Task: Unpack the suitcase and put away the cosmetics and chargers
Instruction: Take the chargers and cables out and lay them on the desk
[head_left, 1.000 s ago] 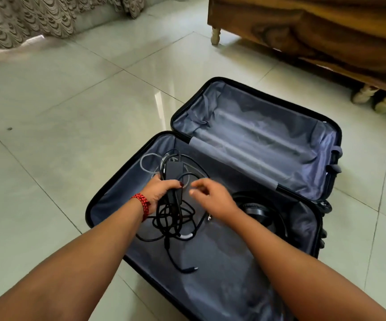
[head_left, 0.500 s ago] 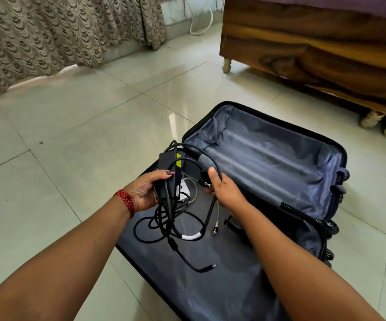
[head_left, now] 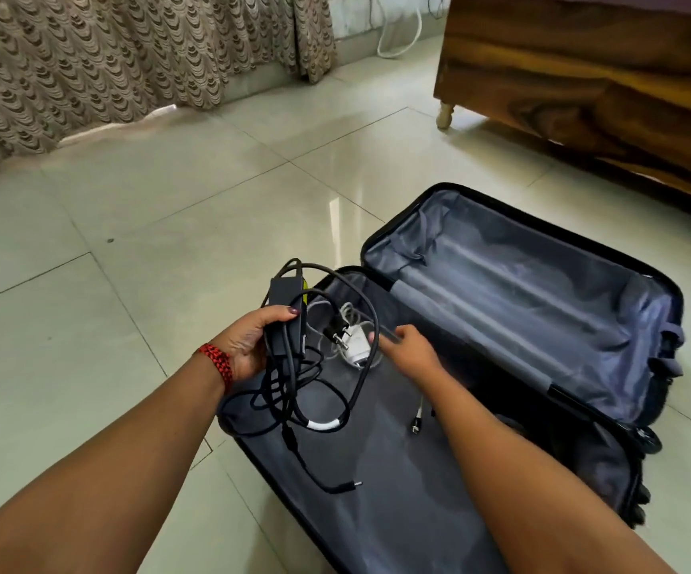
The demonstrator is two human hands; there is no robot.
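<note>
Left hand clamped on black charger brick above suitcase; cables dangle, plug swinging. Right hand pinching thin cable beside white charger. Brick rigid, weighty: grip there. Loose, floppy cords likely to snag.

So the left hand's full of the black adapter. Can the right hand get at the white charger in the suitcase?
Probably yes: the right hand is beside the white charger, though a black cable loop hangs across it.

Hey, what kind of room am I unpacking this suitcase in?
Most likely a bedroom at home: a wooden bed frame on short legs, floor-length patterned curtains, and a glossy tiled floor where the open suitcase lies.
</note>
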